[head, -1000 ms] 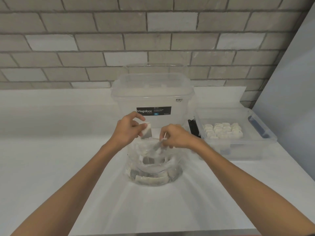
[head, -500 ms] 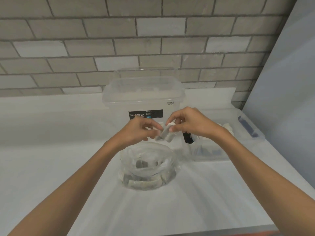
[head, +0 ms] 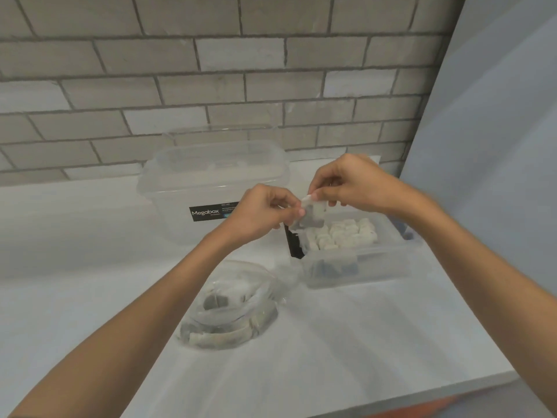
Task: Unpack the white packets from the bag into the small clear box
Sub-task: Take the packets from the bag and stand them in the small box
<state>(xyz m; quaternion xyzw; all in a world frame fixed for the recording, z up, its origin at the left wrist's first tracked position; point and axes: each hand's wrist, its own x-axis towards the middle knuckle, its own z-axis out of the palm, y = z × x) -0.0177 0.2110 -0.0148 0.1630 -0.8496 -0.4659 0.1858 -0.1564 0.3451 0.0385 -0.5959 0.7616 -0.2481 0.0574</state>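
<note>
Head view.

- Item: small white flat paper packet (head: 312, 214). Held in the air between both hands, seemingly over the left end of the box. Whether it is one packet or two stuck together cannot be told.
- Left hand (head: 262, 212): thumb and forefinger pinch the packet's lower left edge.
- Right hand (head: 355, 182): fingertips pinch its top edge, so the hands meet at the packet.
- Small clear plastic box (head: 391, 260): open, on the white table (head: 361, 342), with neat rows of white packets (head: 343, 233) inside.
- Soft clear plastic bag (head: 232, 303): slumped near the box, mouth open, more packets inside.
- Large clear lidded tub with black Megabox label (head: 211, 176): behind the hands.

Risks, as judged:
- Both grips are light edge pinches. A mistimed release could drop the packet on the table beside the box.
- A careless drop could knock the packed rows askew.
- With neither hand steadying it, the limp bag may sag shut or spill.
</note>
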